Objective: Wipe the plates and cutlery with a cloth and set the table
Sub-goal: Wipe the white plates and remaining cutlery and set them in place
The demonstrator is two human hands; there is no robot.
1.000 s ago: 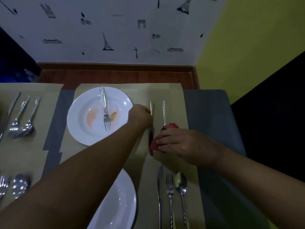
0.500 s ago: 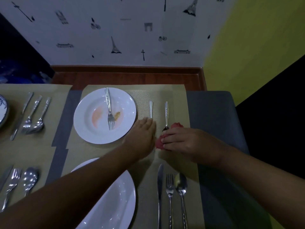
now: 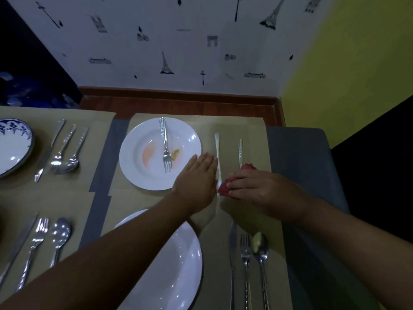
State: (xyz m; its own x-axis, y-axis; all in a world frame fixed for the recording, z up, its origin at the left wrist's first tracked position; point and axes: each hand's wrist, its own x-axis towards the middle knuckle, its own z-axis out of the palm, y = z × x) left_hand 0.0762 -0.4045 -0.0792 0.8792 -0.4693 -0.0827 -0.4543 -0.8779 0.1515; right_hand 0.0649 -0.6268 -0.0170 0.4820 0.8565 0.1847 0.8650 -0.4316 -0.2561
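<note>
Left hand [image 3: 196, 175]: a second ago it was curled on the knife [image 3: 218, 157]. Now it's flat, fingers straight, palm down on the placemat [image 3: 254, 130], with the index edge just beside the knife. Can't tell if it's touching.

Knife is released and lies straight on the mat, between the far plate [image 3: 134, 175] and the spoon [image 3: 240, 151], roughly parallel to the spoon handle. Reads as knife placed and being nudged into line.

Right hand [image 3: 252, 186]: hasn't moved. Fingers are curled over the bunched red cloth [image 3: 225, 189], pressing it down on the mat. The cloth covers the spoon's bowl end, so only the handle shows. Cloth sits just right of the knife's lower end.

What it means: knife and spoon at this setting look dealt with or nearly so. Spoon wipe may still be in progress, bowl is hidden.

Still open: far plate has an orange smear and a yellow crumb, with a fork [image 3: 165, 148] lying across it. Both need the cloth, then the fork goes out beside the knife and spoon.

Near plate [image 3: 174, 265] looks clean, but the near spoon [image 3: 260, 245] to its right carries yellowish residue.

Judgement: this setting is about half done. Likely next is the fork, with the left hand free to take it.
</note>
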